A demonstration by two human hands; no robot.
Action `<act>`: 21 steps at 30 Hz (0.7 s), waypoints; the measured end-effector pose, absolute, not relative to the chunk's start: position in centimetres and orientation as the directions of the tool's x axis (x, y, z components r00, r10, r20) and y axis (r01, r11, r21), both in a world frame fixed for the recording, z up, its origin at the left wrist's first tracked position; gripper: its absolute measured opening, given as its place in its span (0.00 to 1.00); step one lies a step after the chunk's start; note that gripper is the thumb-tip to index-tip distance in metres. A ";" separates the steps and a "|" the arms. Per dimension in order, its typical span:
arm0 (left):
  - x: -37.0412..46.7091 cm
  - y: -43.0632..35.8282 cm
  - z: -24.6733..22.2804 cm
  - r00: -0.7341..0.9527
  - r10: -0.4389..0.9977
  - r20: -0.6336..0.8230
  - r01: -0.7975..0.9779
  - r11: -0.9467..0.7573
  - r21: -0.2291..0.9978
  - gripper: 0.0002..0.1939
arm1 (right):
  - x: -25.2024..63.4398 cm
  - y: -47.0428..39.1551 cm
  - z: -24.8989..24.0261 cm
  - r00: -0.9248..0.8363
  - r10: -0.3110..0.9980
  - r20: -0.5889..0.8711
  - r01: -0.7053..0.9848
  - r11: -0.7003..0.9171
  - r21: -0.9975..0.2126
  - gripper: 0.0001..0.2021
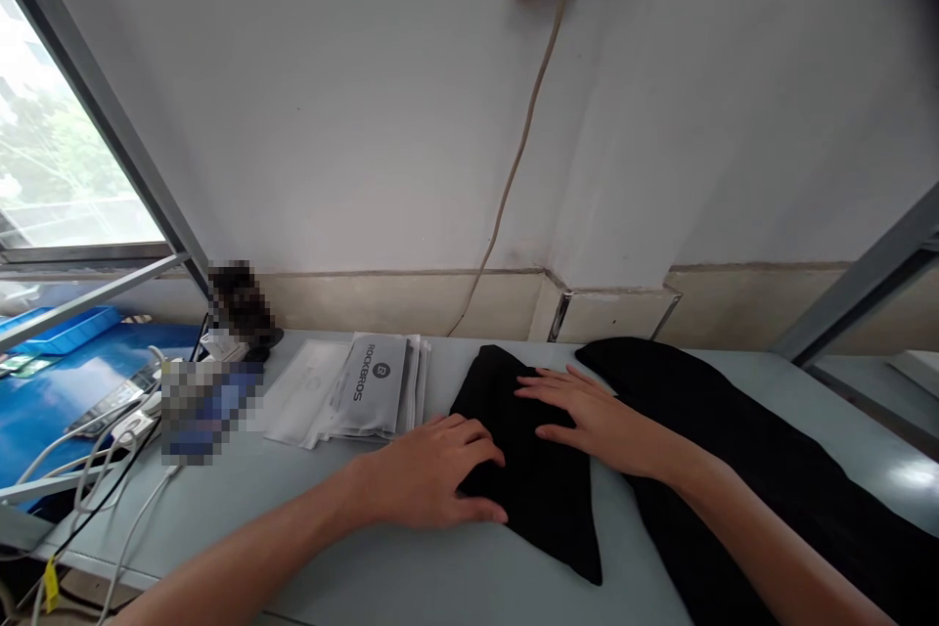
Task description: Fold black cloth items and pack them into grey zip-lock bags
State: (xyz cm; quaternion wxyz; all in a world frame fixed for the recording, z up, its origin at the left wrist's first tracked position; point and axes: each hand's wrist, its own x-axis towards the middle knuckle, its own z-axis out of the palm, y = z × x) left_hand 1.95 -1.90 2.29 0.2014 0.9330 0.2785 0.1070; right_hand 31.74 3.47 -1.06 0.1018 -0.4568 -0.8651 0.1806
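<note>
My left hand (432,474) lies palm down with its fingers loosely curled and parted, thumb apart, on the left side of a folded black cloth (539,494). My right hand (591,411) is open flatter, fingers spread across the cloth's upper right part. Both touch it from above; I cannot tell whether any fingertip pinches it. My hands hide parts of its left and right edges, and its black surface makes the folds hard to read.

The cloth's pointed lower corner shows below my hands, on the grey table (352,553). A strip of tabletop separates it from the larger black fabric (740,430) on my right, which runs out of view. My right forearm crosses over that fabric, slanting in from the lower right; my left forearm comes from the lower left, with tabletop showing between it and the overlapping packets (374,386), marked ROCKBROS.

Farther left, pixelation blurs the things beside the white cables (139,518). Behind the table, a cord (528,117) hangs down the wall (367,117).
</note>
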 end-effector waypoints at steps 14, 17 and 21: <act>2.2 -2.3 -0.5 0.805 0.561 0.196 0.573 -0.820 -0.008 0.16 | 29.2 0.7 3.1 -0.498 0.848 -0.180 0.786 0.354 -0.506 0.27; 2.4 -2.4 -0.6 0.808 0.549 0.213 0.570 -0.821 -0.044 0.18 | 29.5 0.3 2.8 -0.517 0.808 -0.282 0.805 0.346 -0.483 0.51; 2.4 -2.3 -0.4 0.811 0.551 0.198 0.569 -0.821 -0.047 0.21 | 29.4 0.2 1.6 -0.546 0.822 -0.162 0.777 0.424 -0.466 0.34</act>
